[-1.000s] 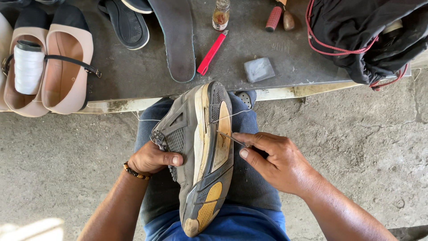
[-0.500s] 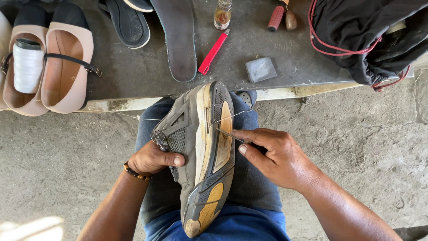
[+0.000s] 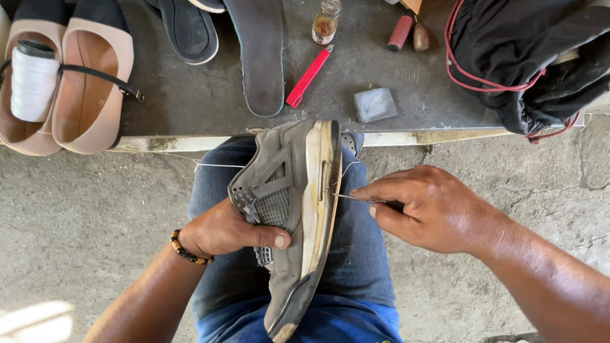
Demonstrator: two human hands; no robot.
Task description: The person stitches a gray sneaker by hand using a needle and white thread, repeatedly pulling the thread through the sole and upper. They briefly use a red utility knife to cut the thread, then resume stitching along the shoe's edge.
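Observation:
A worn grey sneaker [image 3: 289,209] lies on its side across my lap, its dirty sole edge turned to the right. My left hand [image 3: 225,232] grips the upper from the left, thumb across the mesh panel. My right hand [image 3: 432,213] pinches a thin metal awl [image 3: 349,197] whose tip goes into the seam between sole and upper. A white thread [image 3: 216,166] runs from the shoe's toe area off to the left, and a short loop of it shows by the sole.
A low grey board [image 3: 210,101] ahead holds pink flat shoes [image 3: 92,82], a white thread spool [image 3: 33,79], a dark insole [image 3: 257,54], a red cutter [image 3: 308,76], a small bottle [image 3: 325,22], a wax block [image 3: 375,105], a black bag [image 3: 527,57]. Concrete floor lies on both sides.
The sneaker has been turned, so its sole now faces right and more of the grey upper shows. My right hand has drawn back a little, with the awl tip at the seam.

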